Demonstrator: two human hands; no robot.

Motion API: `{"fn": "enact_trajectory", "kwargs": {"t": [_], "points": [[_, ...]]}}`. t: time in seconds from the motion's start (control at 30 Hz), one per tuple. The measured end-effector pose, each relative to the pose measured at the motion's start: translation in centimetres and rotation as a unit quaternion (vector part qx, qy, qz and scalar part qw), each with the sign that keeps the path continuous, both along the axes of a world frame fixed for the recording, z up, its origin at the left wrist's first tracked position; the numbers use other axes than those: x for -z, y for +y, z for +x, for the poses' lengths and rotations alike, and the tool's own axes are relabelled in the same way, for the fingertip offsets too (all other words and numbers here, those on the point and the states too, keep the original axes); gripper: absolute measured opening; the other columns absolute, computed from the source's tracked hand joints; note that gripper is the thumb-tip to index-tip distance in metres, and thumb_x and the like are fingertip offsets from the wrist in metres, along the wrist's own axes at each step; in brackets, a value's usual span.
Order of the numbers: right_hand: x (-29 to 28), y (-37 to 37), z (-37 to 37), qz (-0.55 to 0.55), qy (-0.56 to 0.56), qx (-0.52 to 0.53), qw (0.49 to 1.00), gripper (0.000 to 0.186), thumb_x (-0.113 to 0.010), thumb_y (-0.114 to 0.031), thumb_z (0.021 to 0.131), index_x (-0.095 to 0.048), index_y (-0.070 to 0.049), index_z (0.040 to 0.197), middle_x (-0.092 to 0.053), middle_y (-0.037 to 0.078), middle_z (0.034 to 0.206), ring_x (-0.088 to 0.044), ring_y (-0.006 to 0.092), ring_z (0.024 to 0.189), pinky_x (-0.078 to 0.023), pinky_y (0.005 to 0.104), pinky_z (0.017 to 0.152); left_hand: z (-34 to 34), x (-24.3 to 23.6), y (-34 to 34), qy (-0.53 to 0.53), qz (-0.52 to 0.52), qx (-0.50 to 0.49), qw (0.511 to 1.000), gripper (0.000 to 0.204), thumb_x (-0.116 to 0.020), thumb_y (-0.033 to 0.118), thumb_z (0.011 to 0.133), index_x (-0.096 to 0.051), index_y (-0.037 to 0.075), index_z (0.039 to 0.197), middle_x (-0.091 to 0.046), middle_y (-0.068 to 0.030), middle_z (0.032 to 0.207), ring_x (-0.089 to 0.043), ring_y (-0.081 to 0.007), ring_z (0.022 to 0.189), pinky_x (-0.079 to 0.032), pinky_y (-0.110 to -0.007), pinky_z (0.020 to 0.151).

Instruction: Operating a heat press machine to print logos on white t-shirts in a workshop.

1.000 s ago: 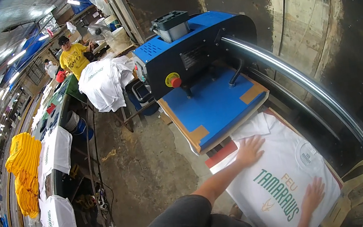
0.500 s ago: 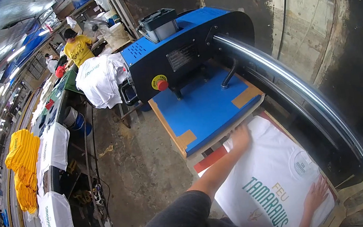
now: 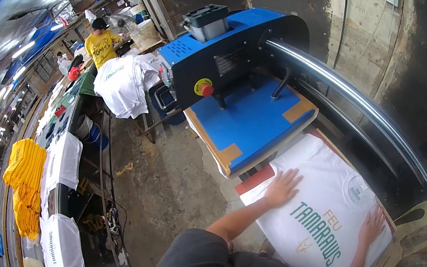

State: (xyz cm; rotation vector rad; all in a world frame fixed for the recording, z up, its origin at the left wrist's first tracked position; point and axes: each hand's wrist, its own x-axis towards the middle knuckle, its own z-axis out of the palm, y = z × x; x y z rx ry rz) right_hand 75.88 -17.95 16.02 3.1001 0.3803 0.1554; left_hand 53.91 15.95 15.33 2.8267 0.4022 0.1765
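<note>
White cloth, a printed shirt, lies face up over the red board, just beside the blue press plate. From my remote seat I see my left hand and right hand open on it, palms down, gripping nothing, the right near the collar. To smooth it well, I judge, I should sweep outward lightly, keeping the print straight. Under the left desk stands a white-and-blue bucket; farther back is a pale tub. I cannot make out their contents.
</note>
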Motion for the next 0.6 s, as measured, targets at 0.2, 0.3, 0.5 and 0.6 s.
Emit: {"fn": "enact_trajectory", "kwargs": {"t": [0.2,0.3,0.5,0.6], "points": [[2.1,2.0,0.6,0.021,0.025,0.076,0.997,0.052,-0.036,-0.037,0.098,-0.030,-0.019,0.146,-0.024,0.011,0.153,-0.024,0.0326,0.139,-0.022,0.0544,0.109,-12.8,-0.7,0.7,-0.002,0.051,-0.039,0.998,0.056,-0.033,0.040,0.098,-0.021,0.018,0.148,-0.018,-0.0056,0.155,-0.017,-0.0237,0.142,-0.013,-0.054,0.114],[1.6,8.7,-2.0,0.135,0.016,-0.027,0.990,0.050,-0.049,-0.026,0.094,-0.040,-0.007,0.139,-0.027,0.020,0.149,-0.029,0.0364,0.136,-0.028,0.0505,0.107,-20.9,1.5,0.0,-0.019,0.088,-0.113,0.990,0.056,-0.035,0.039,0.098,-0.020,0.020,0.149,-0.016,-0.0065,0.155,-0.018,-0.0246,0.142,-0.014,-0.055,0.112],[-11.5,30.4,-19.1,0.377,-0.053,-0.519,0.765,0.042,-0.055,-0.006,0.084,-0.051,-0.001,0.125,-0.034,0.021,0.145,-0.034,0.0384,0.132,-0.028,0.0472,0.106,-44.4,10.6,0.3,0.355,-0.236,-0.346,0.836,0.047,-0.049,0.036,0.089,-0.052,0.015,0.131,-0.039,-0.0125,0.144,-0.037,-0.0334,0.132,-0.037,-0.048,0.100],[-19.2,38.2,-27.8,0.375,-0.049,-0.651,0.658,0.040,-0.053,-0.001,0.081,-0.053,0.002,0.121,-0.039,0.021,0.141,-0.041,0.0362,0.126,-0.031,0.0449,0.103,-56.5,13.3,-2.2,0.334,-0.324,-0.549,0.694,0.047,-0.052,0.033,0.082,-0.060,0.007,0.119,-0.058,-0.0206,0.122,-0.055,-0.0373,0.114,-0.047,-0.042,0.091]]}}
